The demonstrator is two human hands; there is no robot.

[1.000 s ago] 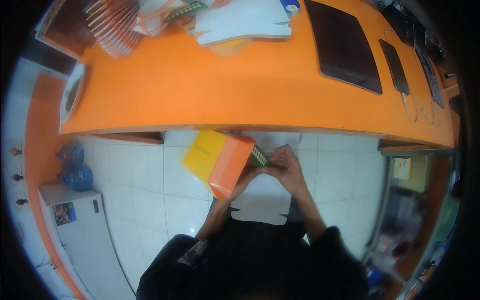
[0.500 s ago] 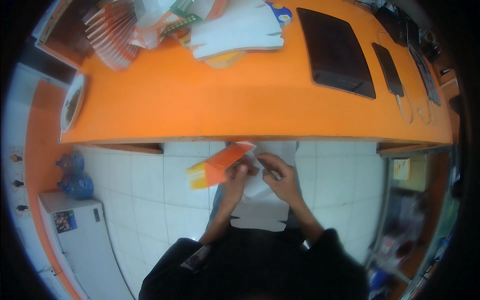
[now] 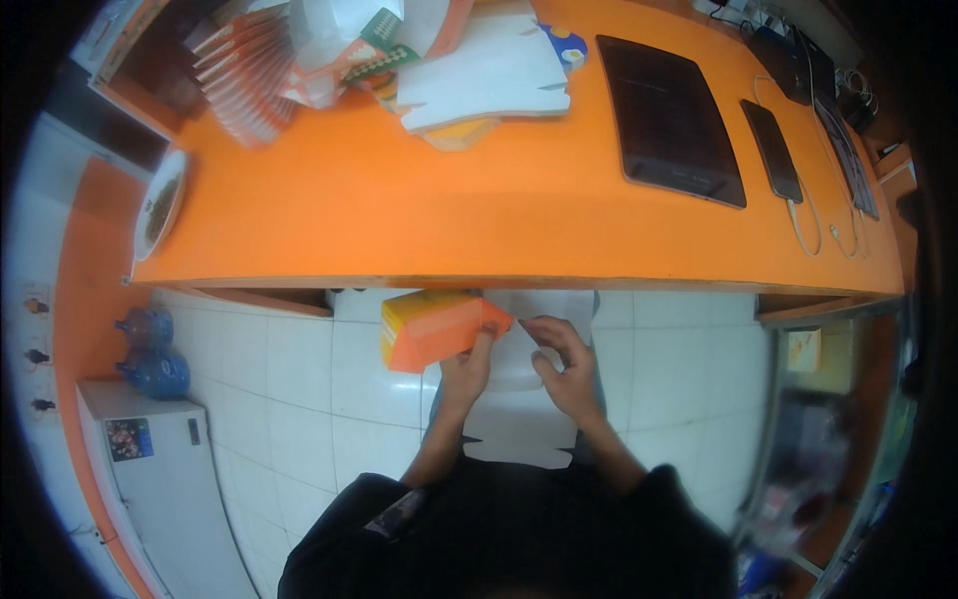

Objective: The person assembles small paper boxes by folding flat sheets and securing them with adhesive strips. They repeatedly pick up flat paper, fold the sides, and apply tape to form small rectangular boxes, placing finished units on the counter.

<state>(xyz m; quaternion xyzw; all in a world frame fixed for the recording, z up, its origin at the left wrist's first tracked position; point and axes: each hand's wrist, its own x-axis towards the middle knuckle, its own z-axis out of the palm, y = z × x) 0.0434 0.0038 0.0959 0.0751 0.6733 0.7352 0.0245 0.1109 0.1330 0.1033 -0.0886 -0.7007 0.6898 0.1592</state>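
Head view: an orange-and-yellow cardboard box [image 3: 431,329] is being held below the near edge of the orange counter [image 3: 399,215], over the white tiled floor [image 3: 299,399]. The left hand [image 3: 469,365] is closed on the box's right end, fingers curled around it. The right hand [image 3: 564,364] is pinched at a flap or corner of a white flat carton blank [image 3: 524,399] lying beneath both hands; whether it also touches the box cannot be told.

The step in hand is judged to be folding or closing the box's end; the next move seems to call for a steady grip from the left hand while the flap is tucked in by the right.

On the counter, well apart, a fanned stack of folded cartons [image 3: 244,75], a heap of white blanks [image 3: 489,75], a black tablet [image 3: 667,120] and a phone on a cable [image 3: 770,150] are seen, with a plate [image 3: 160,205] at the left end. Two blue water bottles [image 3: 155,349] are standing on the floor. Nothing is seen standing between the hands and the box.
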